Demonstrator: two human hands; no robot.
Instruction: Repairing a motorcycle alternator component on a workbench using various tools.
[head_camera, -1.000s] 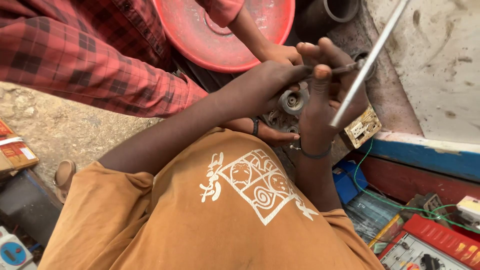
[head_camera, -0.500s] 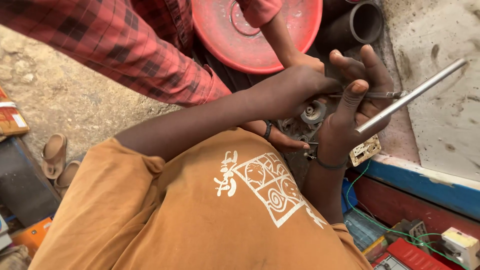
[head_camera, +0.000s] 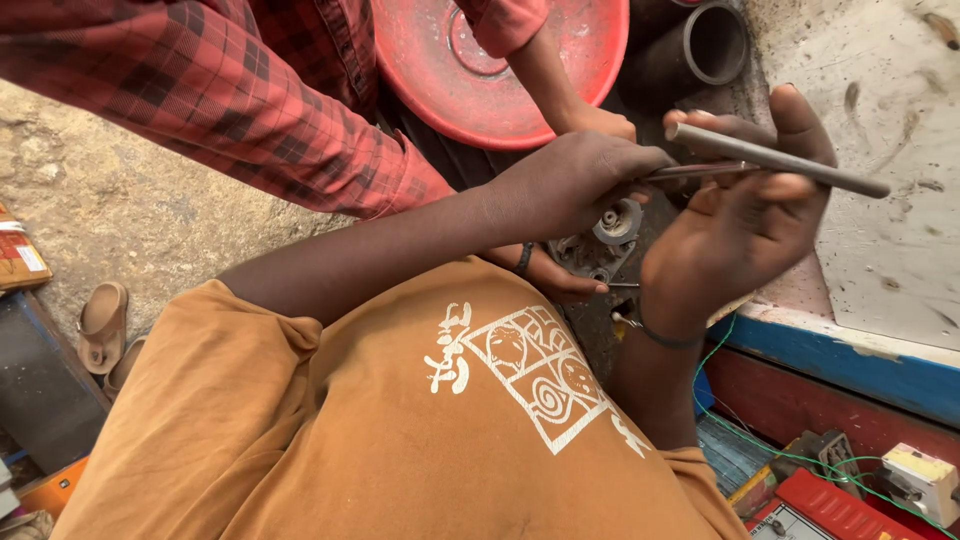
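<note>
Right hand (head_camera: 735, 225) — fingers curled around a grey metal rod (head_camera: 780, 160). Left hand (head_camera: 570, 180) pinches a thin tool (head_camera: 690, 172) against the rod — above a metal part (head_camera: 600, 240).

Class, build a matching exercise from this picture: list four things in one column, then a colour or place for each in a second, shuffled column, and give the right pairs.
Things:
1. metal rod
2. basin
3. sandal
4. pipe

Descriptions:
A. red, top centre
B. on the ground, far left
C. held in the right hand
D. dark, open-ended, beside the basin

Pairs: 1-C, 2-A, 3-B, 4-D
</note>
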